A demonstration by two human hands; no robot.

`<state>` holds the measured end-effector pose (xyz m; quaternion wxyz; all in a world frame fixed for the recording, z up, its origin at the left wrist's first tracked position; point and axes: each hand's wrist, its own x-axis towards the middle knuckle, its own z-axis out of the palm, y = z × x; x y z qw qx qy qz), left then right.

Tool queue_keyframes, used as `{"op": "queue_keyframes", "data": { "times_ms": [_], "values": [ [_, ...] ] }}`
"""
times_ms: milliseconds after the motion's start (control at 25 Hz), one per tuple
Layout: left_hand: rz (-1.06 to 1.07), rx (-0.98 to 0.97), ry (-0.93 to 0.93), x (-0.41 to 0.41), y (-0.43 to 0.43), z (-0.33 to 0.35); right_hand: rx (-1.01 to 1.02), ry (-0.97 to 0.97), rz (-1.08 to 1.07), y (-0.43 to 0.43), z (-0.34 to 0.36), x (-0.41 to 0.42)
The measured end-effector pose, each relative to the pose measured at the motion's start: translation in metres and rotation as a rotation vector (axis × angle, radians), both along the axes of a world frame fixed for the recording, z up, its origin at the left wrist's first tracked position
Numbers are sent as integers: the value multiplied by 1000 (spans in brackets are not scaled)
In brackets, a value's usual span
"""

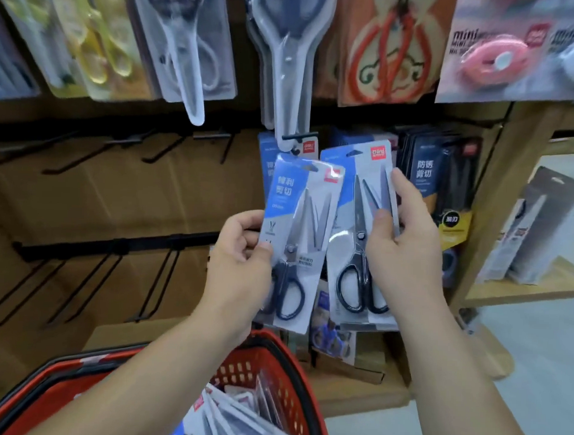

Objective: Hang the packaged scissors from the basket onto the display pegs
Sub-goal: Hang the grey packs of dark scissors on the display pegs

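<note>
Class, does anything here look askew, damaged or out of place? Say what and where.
Nothing looks damaged or spilled. The left hand grips the left pack leaning right; the right hand grips the right pack leaning left; neither hangs on a peg. Packs in the red basket lie jumbled.

Soft, even indoor light fills the scene, fairly bright, leaving only faint shade beneath the black peg rail (115, 244) at left. Pale glare streaks the clear blister pack (286, 71) hanging at far centre. The left scissors pack (298, 217) and right scissors pack (361, 200) are sharpest, their print legible. Motion blur smears the pink mini pack (493, 58) at far right and the near red basket (241, 368). Wide-angle distortion tilts the wooden post (494, 198) at right.
</note>
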<state>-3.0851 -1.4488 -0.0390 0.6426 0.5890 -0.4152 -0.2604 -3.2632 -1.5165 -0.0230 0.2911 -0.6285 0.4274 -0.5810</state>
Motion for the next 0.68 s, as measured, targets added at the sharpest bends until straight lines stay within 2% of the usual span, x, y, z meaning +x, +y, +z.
{"op": "queue_keyframes", "data": {
  "times_ms": [240,400,680],
  "values": [
    [32,-53,-37,-3,-1,-6,0,-19,-31,-12,-1,-8],
    [98,-56,25,0,-8,-5,16,-12,-35,-8,5,-12],
    [47,-90,-39,-5,7,-3,2,-61,-79,-2,3,-20]
  ]
}}
